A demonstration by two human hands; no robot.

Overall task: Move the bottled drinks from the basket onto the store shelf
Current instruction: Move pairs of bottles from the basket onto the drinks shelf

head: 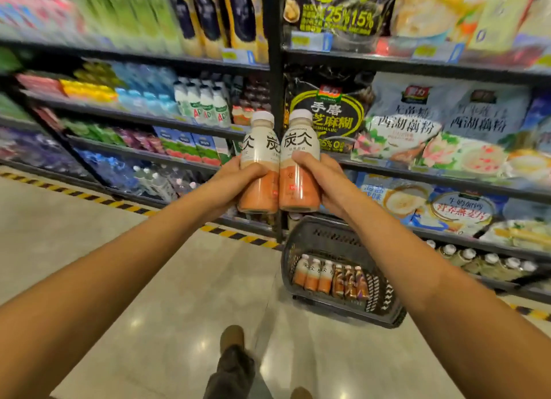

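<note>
Gripping one upright bottle in each of the hands, left hand point(231, 179) and right hand point(323, 181), bottles point(278, 163) touching well above the floor basket point(384, 303), the person risks knocking shelf point(190, 164) stock over.

We read "炭仌" in large black characters on the left bottle point(258, 163) and again on the right bottle point(299, 160). The black bag point(328, 112) behind them says "手磨" and "芝麻糊". Two pale bags point(402, 121) beside it read "西湖藕粉". The top bag point(337, 14) shows "25%" and "15%". White bottles point(205, 106) on the left shelf carry "AD".
</note>
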